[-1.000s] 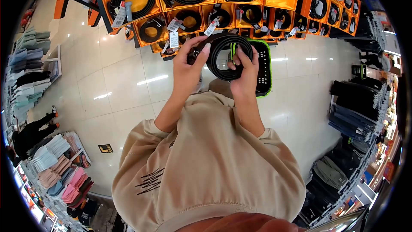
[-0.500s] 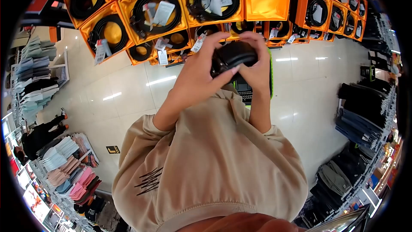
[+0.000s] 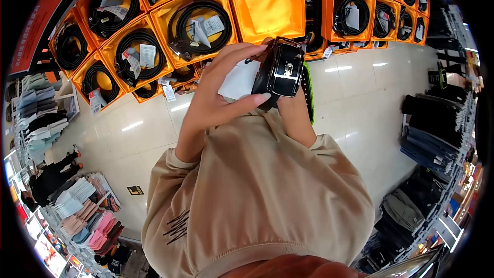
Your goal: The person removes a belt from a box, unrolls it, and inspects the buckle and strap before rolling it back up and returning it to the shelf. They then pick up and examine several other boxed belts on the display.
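Observation:
A rolled-up black belt (image 3: 264,80) with a shiny metal-framed buckle (image 3: 286,69) is held up in front of my chest. My left hand (image 3: 218,82) grips its left side, fingertips at the top edge and thumb at the lower edge. A white paper tag (image 3: 239,81) hangs beside the roll, inside the curve of that hand. My right hand (image 3: 291,104) supports the belt from behind and below; its fingers are mostly hidden by the buckle. Just above lies an orange box (image 3: 267,7) showing its satin lining.
Orange boxes with coiled, tagged belts (image 3: 200,25) fill the display ahead, continuing to the right (image 3: 352,15). A green-edged black object (image 3: 310,92) is partly behind my right wrist. Folded clothes (image 3: 77,195) stand left, hanging trousers (image 3: 432,128) right, over a tiled floor (image 3: 355,103).
The belt has turned so its buckle and white tag now show. My right hand has slipped behind it. The view has shifted, bringing the boxes lower and leftward.

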The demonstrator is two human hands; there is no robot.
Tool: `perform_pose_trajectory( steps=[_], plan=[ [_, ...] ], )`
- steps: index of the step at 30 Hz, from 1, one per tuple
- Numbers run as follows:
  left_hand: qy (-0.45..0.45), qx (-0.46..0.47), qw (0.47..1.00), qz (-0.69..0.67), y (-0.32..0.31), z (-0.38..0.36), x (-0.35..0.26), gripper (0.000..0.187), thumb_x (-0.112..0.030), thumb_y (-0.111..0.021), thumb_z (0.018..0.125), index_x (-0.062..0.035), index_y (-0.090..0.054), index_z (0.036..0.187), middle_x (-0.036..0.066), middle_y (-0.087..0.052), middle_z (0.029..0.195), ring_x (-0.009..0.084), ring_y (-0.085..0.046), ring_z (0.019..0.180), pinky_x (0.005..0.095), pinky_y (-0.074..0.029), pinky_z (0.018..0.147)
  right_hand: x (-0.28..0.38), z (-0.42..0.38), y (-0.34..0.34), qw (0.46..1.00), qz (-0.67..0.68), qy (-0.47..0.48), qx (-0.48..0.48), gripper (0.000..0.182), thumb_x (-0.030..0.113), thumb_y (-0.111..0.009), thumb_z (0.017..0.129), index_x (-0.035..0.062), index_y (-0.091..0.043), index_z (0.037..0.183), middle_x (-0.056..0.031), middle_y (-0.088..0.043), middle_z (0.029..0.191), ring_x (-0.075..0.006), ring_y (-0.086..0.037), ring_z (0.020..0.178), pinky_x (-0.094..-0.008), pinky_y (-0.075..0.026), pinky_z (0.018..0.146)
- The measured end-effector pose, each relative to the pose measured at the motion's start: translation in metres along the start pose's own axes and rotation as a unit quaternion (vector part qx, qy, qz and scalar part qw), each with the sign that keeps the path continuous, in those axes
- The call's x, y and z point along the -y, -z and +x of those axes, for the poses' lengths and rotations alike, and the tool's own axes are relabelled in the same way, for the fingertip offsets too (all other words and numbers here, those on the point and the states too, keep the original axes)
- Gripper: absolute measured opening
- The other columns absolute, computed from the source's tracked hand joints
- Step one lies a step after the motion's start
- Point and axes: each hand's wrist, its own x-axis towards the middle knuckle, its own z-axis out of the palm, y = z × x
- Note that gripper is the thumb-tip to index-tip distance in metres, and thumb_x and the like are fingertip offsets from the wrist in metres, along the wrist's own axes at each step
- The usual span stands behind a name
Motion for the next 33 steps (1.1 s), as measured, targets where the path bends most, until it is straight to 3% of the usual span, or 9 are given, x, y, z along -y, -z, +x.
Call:
perform_pose_trajectory(
  steps=[7, 13, 17, 20, 25, 27, 29, 30, 33],
  plan=[
    [0.124, -0.034, 0.938, -0.322, -0.033, -0.007, 0.026, 0.09, -0.011, -0.082, 0.068, -0.0052, -0.033, 0.143, 0.011, -0.047, 0.136, 0.0216, -0.048, 0.125, 0.0329, -0.037, 0.103, 0.015, -0.007, 0.001, 0.996, 0.023, 0.015, -0.087, 0.034, 0.025, -0.056, 0.092, 0.0018, -0.059, 0.116, -0.0159, -0.065, 0.108, -0.0266, -0.063, 0.1, -0.0375, -0.051, 0.088],
    [0.076, -0.071, 0.978, -0.182, -0.046, -0.014, 0.046, 0.108, -0.026, -0.09, 0.057, -0.0072, -0.031, 0.145, 0.012, -0.04, 0.138, 0.0244, -0.047, 0.121, 0.0387, -0.038, 0.101, 0.035, -0.005, 0.017, 0.999, 0.021, -0.039, -0.008, 0.043, 0.033, -0.059, 0.09, 0.0005, -0.051, 0.117, -0.0057, -0.064, 0.089, -0.0141, -0.056, 0.074, -0.0266, -0.046, 0.061],
    [0.087, -0.069, 0.989, -0.097, -0.05, -0.014, 0.062, 0.116, -0.035, -0.09, 0.051, -0.0084, -0.031, 0.146, 0.013, -0.033, 0.142, 0.0264, -0.042, 0.122, 0.0389, -0.037, 0.1, 0.046, -0.013, 0.017, 0.997, -0.064, -0.02, -0.028, 0.054, 0.03, -0.059, 0.084, -0.0003, -0.048, 0.128, -0.0101, -0.066, 0.096, -0.0212, -0.062, 0.087, -0.0288, -0.051, 0.072],
    [0.083, -0.039, 0.988, -0.122, -0.06, -0.012, 0.084, 0.102, -0.031, -0.084, 0.066, -0.0077, -0.027, 0.149, 0.014, -0.029, 0.149, 0.0296, -0.031, 0.137, 0.0406, -0.032, 0.107, 0.066, 0.01, 0.028, 0.989, -0.073, -0.125, -0.044, 0.037, 0.019, -0.055, 0.078, 0.0056, -0.051, 0.112, -0.0054, -0.054, 0.087, -0.0191, -0.051, 0.078, -0.0314, -0.046, 0.066],
    [0.12, -0.071, 0.935, -0.326, -0.072, 0.005, 0.082, 0.057, -0.016, -0.058, 0.096, -0.0028, -0.031, 0.144, 0.01, -0.044, 0.136, 0.0189, -0.046, 0.125, 0.0336, -0.037, 0.104, 0.081, 0.036, 0.008, 0.842, -0.513, 0.07, -0.15, 0.022, 0.016, -0.059, 0.08, 0.0062, -0.052, 0.098, -0.0008, -0.044, 0.077, -0.0139, -0.042, 0.066, -0.0269, -0.035, 0.058],
    [0.135, -0.111, 0.923, -0.344, -0.07, 0.017, 0.077, 0.048, -0.015, -0.054, 0.099, -0.0021, -0.034, 0.141, 0.008, -0.05, 0.129, 0.0157, -0.05, 0.118, 0.031, -0.04, 0.101, 0.076, 0.036, -0.017, 0.635, -0.725, 0.253, -0.083, 0.021, 0.015, -0.064, 0.078, 0.0036, -0.06, 0.096, -0.0066, -0.06, 0.08, -0.0195, -0.058, 0.063, -0.0315, -0.048, 0.061],
    [0.176, -0.167, 0.906, -0.348, -0.065, 0.023, 0.069, 0.043, -0.019, -0.051, 0.1, -0.0012, -0.038, 0.137, 0.008, -0.054, 0.123, 0.0139, -0.053, 0.111, 0.0288, -0.042, 0.097, 0.072, 0.041, -0.057, 0.809, -0.506, 0.232, -0.19, 0.019, 0.009, -0.061, 0.081, 0.002, -0.063, 0.099, -0.0065, -0.065, 0.08, -0.0174, -0.062, 0.064, -0.0294, -0.05, 0.058],
    [0.165, -0.187, 0.902, -0.353, -0.064, 0.026, 0.07, 0.044, -0.022, -0.05, 0.101, -0.0014, -0.038, 0.137, 0.007, -0.054, 0.124, 0.0141, -0.054, 0.109, 0.0287, -0.043, 0.097, 0.072, 0.045, -0.073, 0.946, -0.108, 0.076, -0.297, 0.02, 0.003, -0.056, 0.084, 0.0018, -0.062, 0.103, -0.0035, -0.061, 0.079, -0.0126, -0.058, 0.066, -0.025, -0.045, 0.054],
    [0.197, -0.225, 0.852, -0.43, -0.058, 0.031, 0.069, 0.051, -0.035, -0.043, 0.103, -0.0023, -0.034, 0.141, 0.006, -0.051, 0.129, 0.0152, -0.052, 0.113, 0.0316, -0.041, 0.101, 0.091, 0.055, -0.042, 0.938, -0.292, 0.109, -0.151, 0.013, -0.003, -0.06, 0.078, 0.001, -0.06, 0.091, -0.001, -0.056, 0.073, -0.0104, -0.05, 0.058, -0.0238, -0.041, 0.053]
  ],
)
